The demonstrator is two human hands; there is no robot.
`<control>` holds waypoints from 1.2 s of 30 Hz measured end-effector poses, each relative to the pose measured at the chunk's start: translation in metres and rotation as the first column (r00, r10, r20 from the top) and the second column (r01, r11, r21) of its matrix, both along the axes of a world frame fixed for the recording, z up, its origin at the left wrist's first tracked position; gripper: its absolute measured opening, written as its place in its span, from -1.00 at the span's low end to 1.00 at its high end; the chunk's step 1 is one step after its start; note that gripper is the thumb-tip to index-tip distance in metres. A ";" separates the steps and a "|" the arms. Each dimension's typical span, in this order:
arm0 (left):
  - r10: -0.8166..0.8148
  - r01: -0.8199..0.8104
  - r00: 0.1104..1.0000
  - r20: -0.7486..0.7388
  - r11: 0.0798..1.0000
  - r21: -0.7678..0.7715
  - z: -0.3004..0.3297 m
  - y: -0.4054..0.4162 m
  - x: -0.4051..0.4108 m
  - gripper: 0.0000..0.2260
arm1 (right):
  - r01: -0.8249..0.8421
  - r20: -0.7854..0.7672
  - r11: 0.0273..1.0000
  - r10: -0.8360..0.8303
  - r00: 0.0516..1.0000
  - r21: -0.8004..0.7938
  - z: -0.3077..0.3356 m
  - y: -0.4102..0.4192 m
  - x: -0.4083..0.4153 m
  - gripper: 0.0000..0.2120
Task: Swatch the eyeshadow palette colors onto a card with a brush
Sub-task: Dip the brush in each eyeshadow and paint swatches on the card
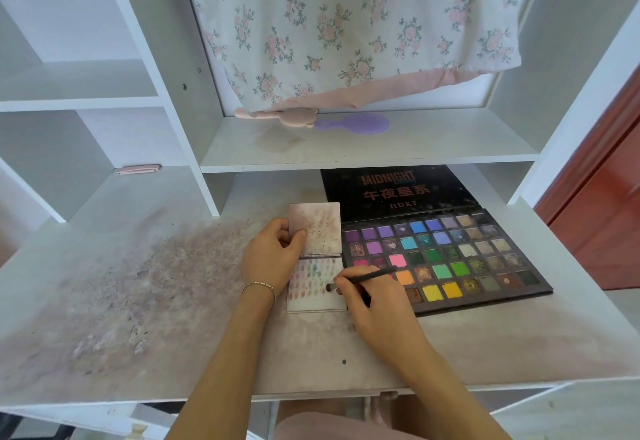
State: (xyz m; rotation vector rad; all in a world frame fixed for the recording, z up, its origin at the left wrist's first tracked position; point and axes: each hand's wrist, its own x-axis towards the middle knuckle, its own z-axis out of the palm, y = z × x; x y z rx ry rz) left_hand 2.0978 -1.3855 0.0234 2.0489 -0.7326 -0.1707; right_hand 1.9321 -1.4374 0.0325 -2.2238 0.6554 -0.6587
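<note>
A white, powder-stained surface carries a small folded card, lying open like a booklet near the middle of the view. Its upper leaf is smudged pinkish-brown; the lower leaf bears rows of short colored swatches. The left hand sits at the card's 9 o'clock edge, thumb curled over the upper leaf and fingers tucked behind it, gripping it; a thin beaded bracelet circles the wrist. The right hand, at the card's 4 o'clock, pinches a slim dark brush, its bristle tip touching the lower leaf near the right edge. At the card's 3 o'clock, just beside it, lies the open rectangular eyeshadow palette, a grid of square pans, matte and glittery, with a black lid behind. At 12 o'clock a shelf holds a pink bear-shaped brush and a lilac plastic mirror.
</note>
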 end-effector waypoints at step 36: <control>-0.013 0.013 1.000 0.012 1.000 0.021 0.001 -0.001 0.000 -0.92 | 0.200 0.391 0.960 -0.263 0.882 0.195 0.005 -0.014 -0.039 -0.84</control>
